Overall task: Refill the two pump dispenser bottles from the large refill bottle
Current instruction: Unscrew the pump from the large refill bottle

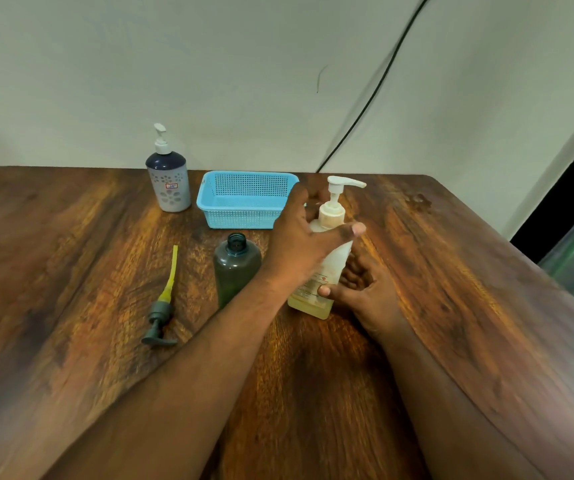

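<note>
A tall translucent bottle (327, 268) with a white pump and yellowish liquid at its bottom stands on the table. My right hand (365, 296) grips its lower body. My left hand (299, 237) wraps its shoulder just below the pump collar. To its left stands a dark grey bottle (236, 268) with an open neck and no pump. Its grey pump head (161, 315), with a yellow tube, lies on the table further left. A dark blue and white patterned pump bottle (169, 180) stands at the back with its pump on.
A light blue mesh basket (244, 209) sits at the back, between the patterned bottle and my hands. The wooden table (70, 271) ends at a wall behind. A black cable (375, 88) runs down the wall. The table's right edge slants away.
</note>
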